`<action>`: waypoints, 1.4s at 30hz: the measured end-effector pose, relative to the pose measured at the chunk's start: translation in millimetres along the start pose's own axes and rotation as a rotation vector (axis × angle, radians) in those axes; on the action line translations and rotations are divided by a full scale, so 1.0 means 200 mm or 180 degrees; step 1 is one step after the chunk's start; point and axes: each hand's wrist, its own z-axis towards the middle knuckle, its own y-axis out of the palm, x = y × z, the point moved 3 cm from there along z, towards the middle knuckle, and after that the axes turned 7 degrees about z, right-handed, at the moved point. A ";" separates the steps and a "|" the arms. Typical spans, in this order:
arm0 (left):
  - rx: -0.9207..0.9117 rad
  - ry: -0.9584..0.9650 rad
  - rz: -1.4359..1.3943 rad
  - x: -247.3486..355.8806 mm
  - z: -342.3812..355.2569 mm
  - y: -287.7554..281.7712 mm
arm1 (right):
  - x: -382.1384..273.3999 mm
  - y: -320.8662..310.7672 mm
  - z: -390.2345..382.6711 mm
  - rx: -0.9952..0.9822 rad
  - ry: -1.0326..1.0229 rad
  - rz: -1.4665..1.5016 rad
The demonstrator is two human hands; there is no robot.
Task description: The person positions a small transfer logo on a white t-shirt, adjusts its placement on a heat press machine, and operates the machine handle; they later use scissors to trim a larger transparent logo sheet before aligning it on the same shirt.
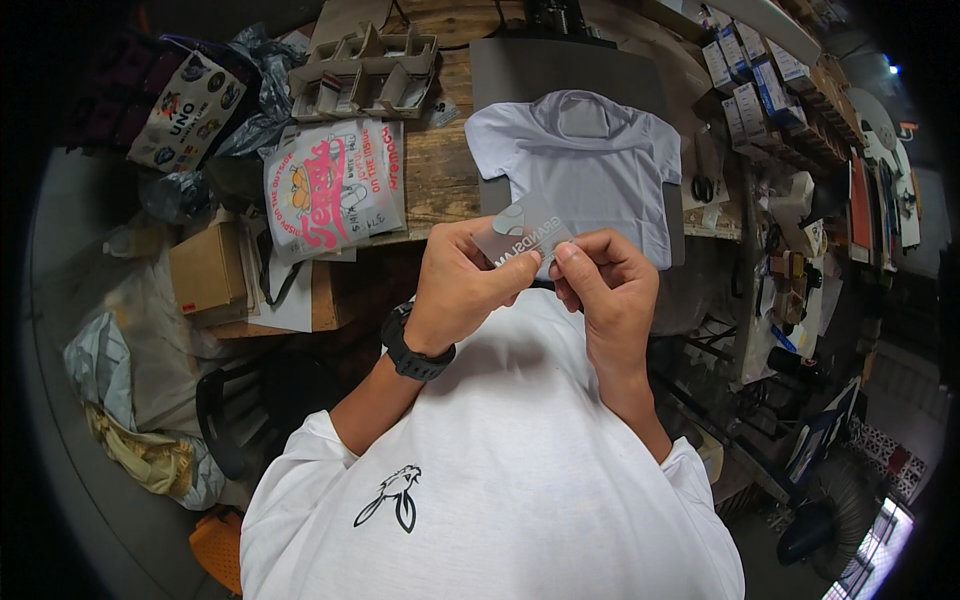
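My left hand (460,280), a black watch (415,340) on its wrist, grips a small translucent sheet (515,225) with pale printed lettering and a shape on it. Pinching the sheet's right side is my right hand (605,280), thumb on the front and fingers curled. Both hands are in front of my body, near the bench's front edge. Beyond them a pale grey-white short-sleeved T-shirt (575,150) lies spread on a grey platen (560,65), its lower part partly behind the hands.
The wooden bench (430,185) holds a cardboard divider tray (365,75), printed sheets (290,230) and dark scissors (702,185). Small boxes (750,100) are stacked at the right. A cardboard box (205,275) and a black chair (230,410) sit left; a cluttered side table (790,320) stands right.
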 end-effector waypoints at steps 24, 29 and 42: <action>-0.0039 -0.0044 -0.0200 -0.03 0.04 0.00 | 0.00 -0.02 0.01 0.0015 0.0137 0.0157; -0.0001 0.0002 -0.0185 -0.01 0.04 0.00 | -0.02 -0.01 0.02 -0.0032 0.0056 0.0020; -0.0013 -0.0073 0.0060 0.03 0.05 0.02 | -0.03 -0.04 0.03 -0.0099 -0.0013 -0.0192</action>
